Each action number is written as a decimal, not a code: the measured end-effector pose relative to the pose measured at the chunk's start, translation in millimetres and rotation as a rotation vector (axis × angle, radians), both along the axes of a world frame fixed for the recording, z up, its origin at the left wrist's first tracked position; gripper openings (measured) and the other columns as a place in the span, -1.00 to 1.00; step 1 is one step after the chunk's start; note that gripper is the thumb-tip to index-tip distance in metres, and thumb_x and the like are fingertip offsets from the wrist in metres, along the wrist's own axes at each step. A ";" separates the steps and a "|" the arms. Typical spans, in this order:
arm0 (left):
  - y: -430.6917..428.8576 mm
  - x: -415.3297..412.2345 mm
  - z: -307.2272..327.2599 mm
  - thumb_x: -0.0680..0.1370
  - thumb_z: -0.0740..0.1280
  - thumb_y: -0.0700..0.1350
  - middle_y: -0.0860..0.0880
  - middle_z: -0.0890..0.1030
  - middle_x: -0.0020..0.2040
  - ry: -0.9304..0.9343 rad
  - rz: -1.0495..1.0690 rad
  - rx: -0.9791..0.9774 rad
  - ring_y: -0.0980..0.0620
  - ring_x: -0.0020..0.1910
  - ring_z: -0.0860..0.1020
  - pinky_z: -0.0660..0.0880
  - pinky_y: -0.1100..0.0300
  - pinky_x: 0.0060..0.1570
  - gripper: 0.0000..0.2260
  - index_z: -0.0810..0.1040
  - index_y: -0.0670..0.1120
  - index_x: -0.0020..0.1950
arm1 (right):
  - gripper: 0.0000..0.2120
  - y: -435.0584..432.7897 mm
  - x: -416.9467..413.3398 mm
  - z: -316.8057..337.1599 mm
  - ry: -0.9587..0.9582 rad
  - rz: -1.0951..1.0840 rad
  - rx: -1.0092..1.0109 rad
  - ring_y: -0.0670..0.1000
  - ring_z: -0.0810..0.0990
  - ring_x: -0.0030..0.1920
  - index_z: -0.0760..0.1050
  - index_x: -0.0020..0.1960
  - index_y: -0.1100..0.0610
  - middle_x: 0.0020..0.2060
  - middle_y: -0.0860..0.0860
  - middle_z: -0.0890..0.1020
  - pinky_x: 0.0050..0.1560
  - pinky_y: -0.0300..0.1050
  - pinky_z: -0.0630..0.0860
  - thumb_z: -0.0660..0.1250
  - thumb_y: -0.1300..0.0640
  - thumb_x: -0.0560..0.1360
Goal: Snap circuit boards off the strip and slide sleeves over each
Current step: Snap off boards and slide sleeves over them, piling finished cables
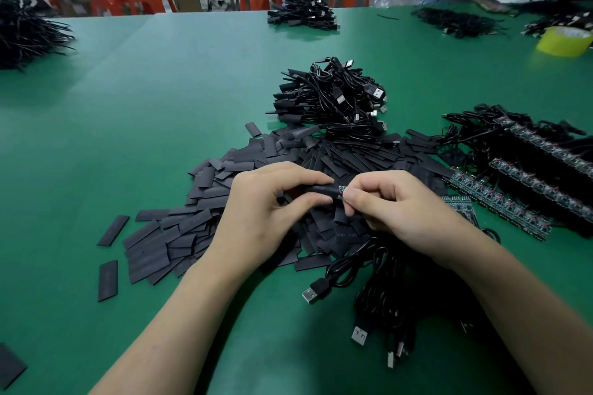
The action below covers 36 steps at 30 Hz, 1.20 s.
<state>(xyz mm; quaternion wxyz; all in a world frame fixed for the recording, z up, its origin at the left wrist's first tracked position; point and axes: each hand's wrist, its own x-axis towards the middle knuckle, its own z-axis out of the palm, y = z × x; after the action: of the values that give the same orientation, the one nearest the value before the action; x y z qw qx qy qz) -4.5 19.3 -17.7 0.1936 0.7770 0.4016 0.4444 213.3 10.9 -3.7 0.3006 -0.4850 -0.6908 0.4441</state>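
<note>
The left hand [272,202] pinches a flat black shrink-tube sleeve [322,189] between thumb and forefinger. The right hand [394,205] is clamped by its fingertips on a small green circuit board [341,191], whose end meets the sleeve's mouth. Both are held just above the heap of loose black sleeves [192,228] on the green surface [160,90]. The long strips of unbroken boards [500,202] lie to the right.

The likeliest fault is the board's corner catching on the flattened mouth and buckling the sleeve. A skewed push could also leave part of the board bare, or strain any soldered leads.

One sleeve under the hands carries faint pale print, too small to read. No brand shows.
</note>
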 end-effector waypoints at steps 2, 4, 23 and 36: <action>-0.1 -0.2 0.7 0.48 0.57 -0.13 0.09 0.72 -0.07 0.022 -0.005 0.011 0.12 -0.06 0.67 0.57 0.19 -0.03 -0.84 0.76 -0.05 0.05 | -0.70 -0.3 -0.4 0.3 -0.001 0.008 -0.005 -0.04 0.27 -0.45 0.60 -0.22 0.00 -0.50 -0.07 0.36 -0.41 -0.24 0.20 0.27 -0.13 0.56; -0.6 0.0 1.4 0.48 0.57 -0.13 0.10 0.72 -0.06 0.038 -0.006 0.035 0.15 -0.05 0.66 0.56 0.26 -0.01 -0.83 0.75 -0.06 0.06 | -0.70 -0.8 -0.8 0.5 -0.011 0.014 -0.006 -0.01 0.28 -0.42 0.61 -0.20 0.00 -0.49 -0.04 0.35 -0.39 -0.19 0.20 0.26 -0.14 0.57; 2.0 -1.6 -1.1 0.45 0.58 -0.13 0.13 0.74 -0.13 -0.132 -0.055 -0.162 0.07 -0.12 0.69 0.61 0.13 -0.08 -0.84 0.76 0.01 0.02 | -0.71 -1.7 0.2 5.5 0.199 0.109 -0.135 -0.06 0.18 -0.45 0.61 -0.21 0.10 -0.48 -0.04 0.26 -0.44 -0.25 0.12 0.27 0.01 0.60; 1.3 -1.2 -1.3 0.45 0.57 -0.10 0.12 0.74 -0.12 -0.147 -0.092 -0.191 0.10 -0.12 0.69 0.53 0.30 -0.08 -0.84 0.75 0.03 0.02 | -0.67 -0.9 3.1 4.8 0.082 0.098 -0.093 -0.08 0.23 -0.46 0.61 -0.23 0.03 -0.50 -0.07 0.32 -0.41 -0.25 0.15 0.27 0.05 0.68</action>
<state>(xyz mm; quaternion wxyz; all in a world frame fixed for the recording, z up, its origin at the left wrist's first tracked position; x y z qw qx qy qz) -5.7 20.6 -19.0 0.3157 0.7381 0.3905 0.4506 216.5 10.0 1.1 0.2839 -0.4454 -0.6795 0.5092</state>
